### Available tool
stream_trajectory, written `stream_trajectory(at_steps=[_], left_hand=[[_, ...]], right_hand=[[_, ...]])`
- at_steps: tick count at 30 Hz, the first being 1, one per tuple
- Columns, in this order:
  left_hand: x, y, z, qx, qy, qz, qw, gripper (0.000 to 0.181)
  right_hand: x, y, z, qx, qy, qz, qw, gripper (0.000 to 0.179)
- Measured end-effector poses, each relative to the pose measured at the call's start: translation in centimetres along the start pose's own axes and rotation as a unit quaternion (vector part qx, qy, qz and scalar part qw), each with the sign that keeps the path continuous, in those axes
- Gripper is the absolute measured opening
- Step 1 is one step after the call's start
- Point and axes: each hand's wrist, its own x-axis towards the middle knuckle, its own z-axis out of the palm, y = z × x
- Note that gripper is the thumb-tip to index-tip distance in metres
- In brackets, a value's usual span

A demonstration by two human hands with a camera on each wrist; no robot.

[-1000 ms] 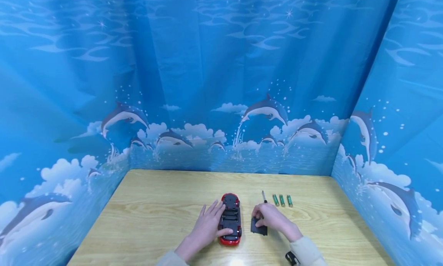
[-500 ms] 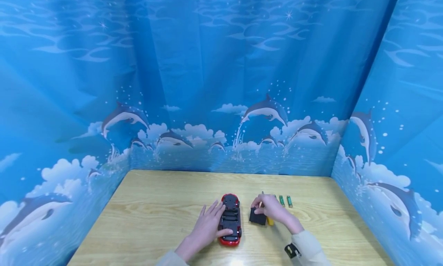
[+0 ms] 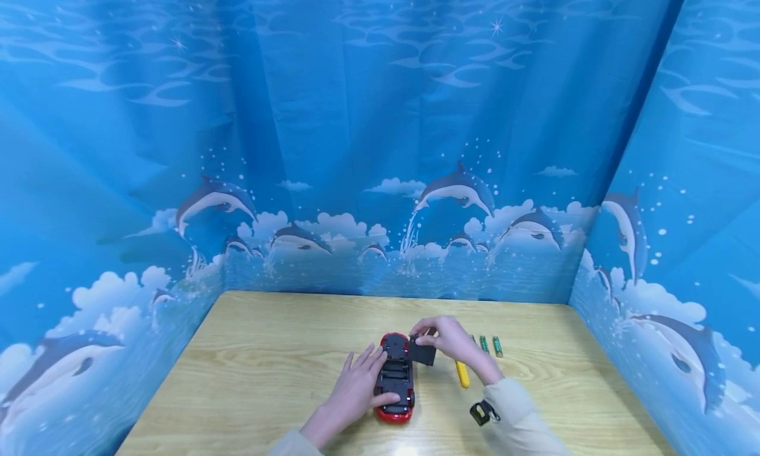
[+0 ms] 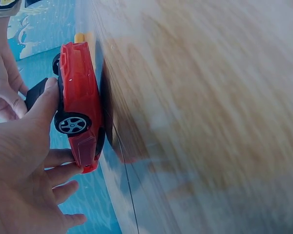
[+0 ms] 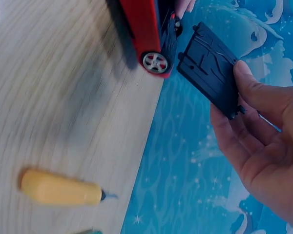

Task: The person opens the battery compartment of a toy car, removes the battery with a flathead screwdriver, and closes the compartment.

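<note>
The right hand (image 3: pixel 452 340) pinches the black cover (image 3: pixel 422 352) just right of the upturned red toy car (image 3: pixel 394 378), lying lengthwise away from the person, steadied by the left hand (image 3: pixel 355 389).

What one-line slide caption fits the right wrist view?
Right hand holds a black cover panel beside an upturned red toy car; yellow-handled screwdriver lies nearby.

We see two bare hands, the left hand (image 3: pixel 354 391) and right hand (image 3: pixel 454 341), with pale beige sleeves at the frame's bottom and a small black wrist-worn device (image 3: pixel 479 412) with yellow marking.
</note>
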Motion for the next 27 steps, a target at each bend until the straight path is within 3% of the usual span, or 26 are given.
stream_trajectory(at_steps=[14,20,27], left_hand=[[-0.3,-0.1,0.1,-0.023,-0.007,-0.005,0.9997,0.092],[-0.5,0.0,0.1,-0.007,-0.007,0.003,0.9999,0.092],[-0.6,0.0,0.2,0.001,0.003,0.007,1.0000,0.091]], right_hand=[[2.2,-1.3,2.5,0.008,-0.024,-0.030,0.9992,0.013],[2.4,-1.6,3.3,0.013,-0.049,-0.039,0.9979,0.013],[2.3,-2.0,3.9,0.013,-0.048,-0.037,0.9981,0.008]])
